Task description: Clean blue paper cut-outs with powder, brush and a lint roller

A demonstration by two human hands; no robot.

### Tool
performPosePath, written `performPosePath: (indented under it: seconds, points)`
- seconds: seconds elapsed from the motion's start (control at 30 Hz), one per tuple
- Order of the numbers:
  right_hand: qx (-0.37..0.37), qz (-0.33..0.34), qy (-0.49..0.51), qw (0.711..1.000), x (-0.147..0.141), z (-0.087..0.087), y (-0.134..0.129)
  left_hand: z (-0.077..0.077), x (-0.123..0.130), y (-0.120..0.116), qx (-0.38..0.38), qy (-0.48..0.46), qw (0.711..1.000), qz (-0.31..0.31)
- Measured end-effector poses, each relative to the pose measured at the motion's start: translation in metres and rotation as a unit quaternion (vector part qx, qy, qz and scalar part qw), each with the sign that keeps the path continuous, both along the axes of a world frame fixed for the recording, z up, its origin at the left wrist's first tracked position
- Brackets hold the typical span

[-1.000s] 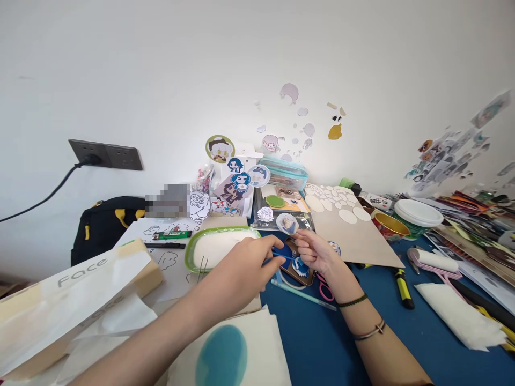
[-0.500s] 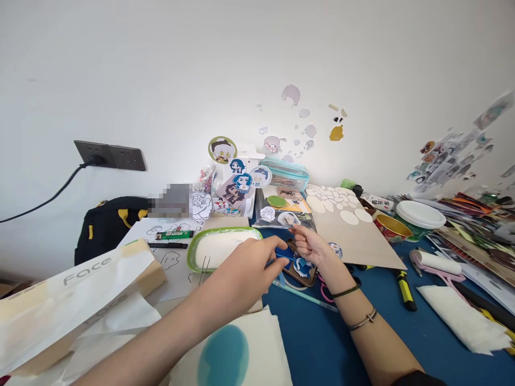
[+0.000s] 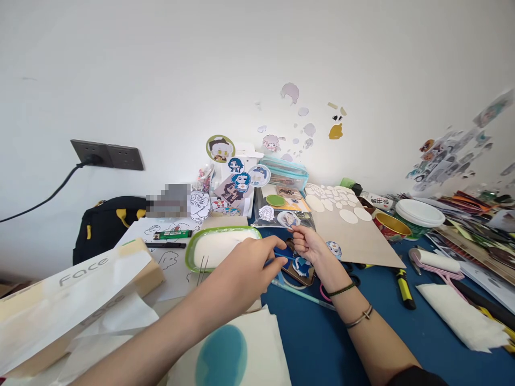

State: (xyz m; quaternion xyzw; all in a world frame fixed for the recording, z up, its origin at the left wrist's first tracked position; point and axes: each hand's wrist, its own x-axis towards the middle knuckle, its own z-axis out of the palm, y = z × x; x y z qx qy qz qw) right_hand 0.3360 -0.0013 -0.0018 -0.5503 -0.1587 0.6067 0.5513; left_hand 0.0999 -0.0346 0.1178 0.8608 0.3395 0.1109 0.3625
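My left hand (image 3: 251, 271) reaches in from the lower left, above the right end of a green-rimmed tray (image 3: 190, 254) of white material. Its thumb and forefinger are bent around a thin blue object (image 3: 277, 255), partly hidden by the fingers. Just right of it, my right hand (image 3: 308, 244) is closed in a pinch at the lower edge of a round character sticker (image 3: 288, 219). Under and between the hands is a brown case (image 3: 306, 279) with blue-and-white cut-outs on it.
A tissue box (image 3: 88, 295) fills the lower left. In front is white paper with a teal oval (image 3: 221, 355). Beige sheet with ovals (image 3: 362, 241), yellow cutter (image 3: 404, 289), pink roller (image 3: 436, 261) and white-lidded tub (image 3: 419, 214) are on the right.
The view has shifted slightly, so most things appear a little further left. Both hands keep nearly the same pose and hold.
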Motion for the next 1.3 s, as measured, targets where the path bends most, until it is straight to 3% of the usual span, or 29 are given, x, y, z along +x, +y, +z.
performPosePath:
  seconds: [0.23, 0.4, 0.5, 0.63, 0.7, 0.8, 0.83, 0.93, 1.07, 1.17, 1.3]
  points:
    - [0.023, 0.055, -0.048, 0.997, -0.006, 0.016, -0.014, -0.007, -0.001, 0.006, 0.012, -0.029, 1.0, -0.005]
    - [0.043, 0.077, -0.171, 0.981, 0.004, 0.025, -0.033, -0.011, -0.001, 0.012, -0.003, -0.08, 0.997, 0.001]
    - [0.062, 0.052, -0.298, 0.951, 0.017, 0.031, -0.055, -0.005, -0.001, 0.013, -0.035, -0.087, 0.995, 0.015]
    - [0.08, -0.006, -0.48, 0.874, 0.028, 0.036, -0.101, -0.003, -0.002, 0.018, -0.148, -0.133, 0.979, 0.04]
    - [0.079, -0.007, -0.543, 0.836, 0.028, 0.034, -0.126, -0.007, -0.001, 0.021, -0.283, -0.21, 0.934, 0.056]
    - [0.079, 0.011, -0.6, 0.796, 0.026, 0.025, -0.156, -0.013, 0.001, 0.022, -0.441, -0.332, 0.828, 0.097]
    - [0.081, 0.019, -0.612, 0.787, 0.026, 0.022, -0.163, -0.015, 0.001, 0.021, -0.458, -0.357, 0.807, 0.112]
    - [0.086, 0.024, -0.635, 0.767, 0.027, 0.015, -0.178, -0.016, -0.004, 0.01, -0.458, -0.393, 0.783, 0.151]
    - [0.07, -0.041, -0.657, 0.749, 0.035, 0.007, -0.191, -0.019, -0.022, -0.02, -0.457, -0.429, 0.754, 0.196]
    - [0.043, -0.092, -0.67, 0.735, 0.046, 0.002, -0.208, -0.03, -0.04, -0.048, -0.464, -0.449, 0.73, 0.223]
    - [-0.024, -0.129, -0.684, 0.718, 0.07, 0.003, -0.241, -0.052, -0.063, -0.08, -0.511, -0.512, 0.634, 0.273]
